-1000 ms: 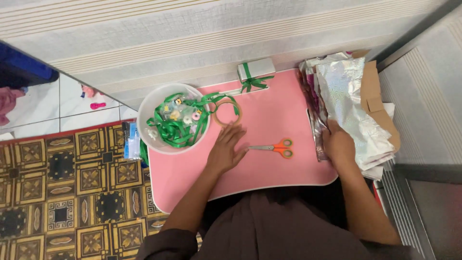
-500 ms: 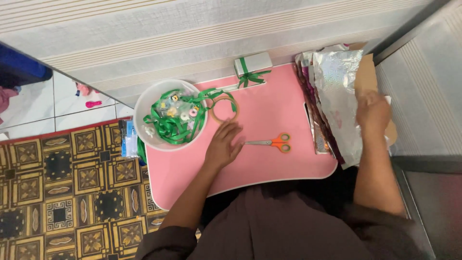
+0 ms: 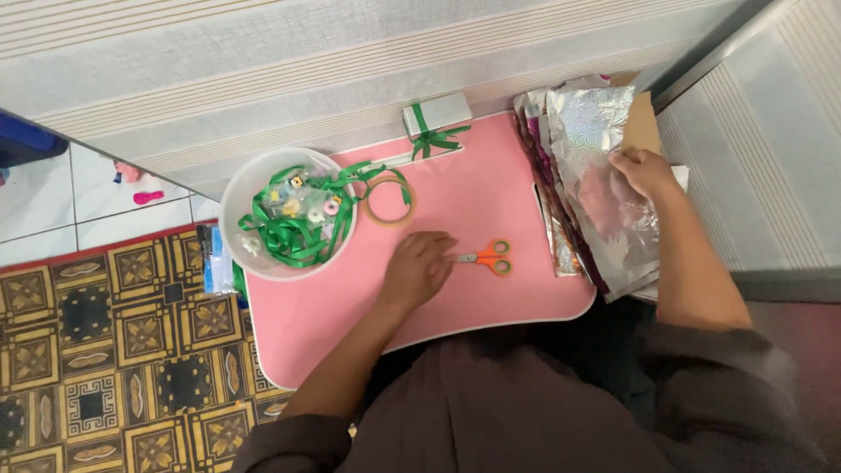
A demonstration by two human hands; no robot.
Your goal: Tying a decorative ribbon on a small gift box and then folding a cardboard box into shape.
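My left hand (image 3: 417, 267) rests flat, palm down, on the pink lap table (image 3: 455, 206), its fingertips at the blades of orange-handled scissors (image 3: 487, 257). My right hand (image 3: 644, 171) lies on a stack of shiny silver wrapping sheets (image 3: 589, 188) at the table's right edge, fingers pinching the top sheet. A small silver-wrapped box with a green bow (image 3: 434, 121) sits at the table's far edge. A roll of tape (image 3: 389, 202) lies beside a white bowl (image 3: 247, 188) full of green ribbon (image 3: 298, 229).
A brown cardboard piece (image 3: 645, 123) lies under the sheets at the far right. A blue packet (image 3: 216, 260) sits left of the table on a patterned mat (image 3: 105, 350). A striped pale wall runs along the top and right.
My right hand has moved up the stack of silver sheets, away from me. My left hand has stayed on the table beside the scissors.
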